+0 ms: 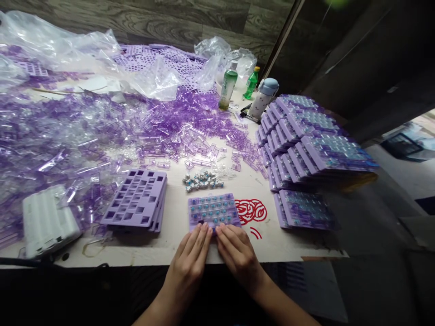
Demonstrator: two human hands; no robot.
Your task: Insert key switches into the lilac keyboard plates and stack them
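Note:
In front of me a small purple keyboard panel (212, 209) lies on the table, with rows of bluish parts under what look like clear keycaps. A dark gap shows near its front edge. The stretched fingertips of my left hand (190, 253) rest on that edge, left of the middle. Just beside them, my right hand (239, 251) lays its straight fingers on the same edge. Both thumbs are mostly hidden. Behind the panel sits a little heap of small metal and blue parts, probably key switches (203, 181), with a few clear bits next to it.
At left are stacked purple frames (134, 199) and a white ribbed case (49, 219). Loose clear and purple keycaps (163, 120) cover the back left. Stacked filled panels (295, 140) rise at right, near a flask (264, 97) and two bottles (228, 86). Red markings show on the tabletop (251, 249).

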